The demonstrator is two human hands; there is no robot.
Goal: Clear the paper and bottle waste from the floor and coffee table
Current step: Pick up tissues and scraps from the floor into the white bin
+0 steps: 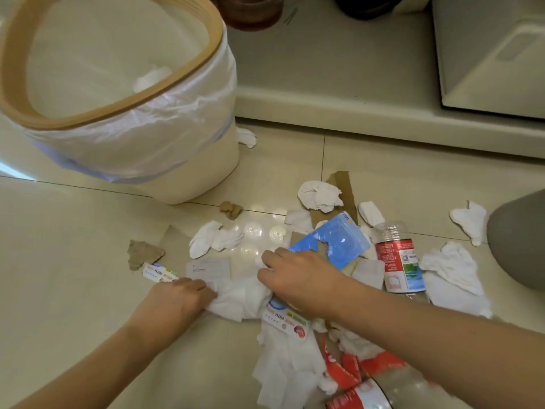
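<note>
Head view, two hands (236, 284) gathering tissues (239, 299), two bottles (399, 258), one bin (188, 172)

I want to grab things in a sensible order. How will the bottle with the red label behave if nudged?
The bottle lies on its side on smooth tile, so it would probably roll. It looks clear and empty, so likely light.

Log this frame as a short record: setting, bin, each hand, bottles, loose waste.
setting: tiled floor beside a low cream table
bin: lined bin upright at upper left, white paper inside
left hand: gripping a white tissue wad
right hand: pressed on the same pile, grip unclear
bottles: red-labelled bottle lying right; another at bottom edge
loose waste: tissues, brown paper scraps, blue pouch
</note>
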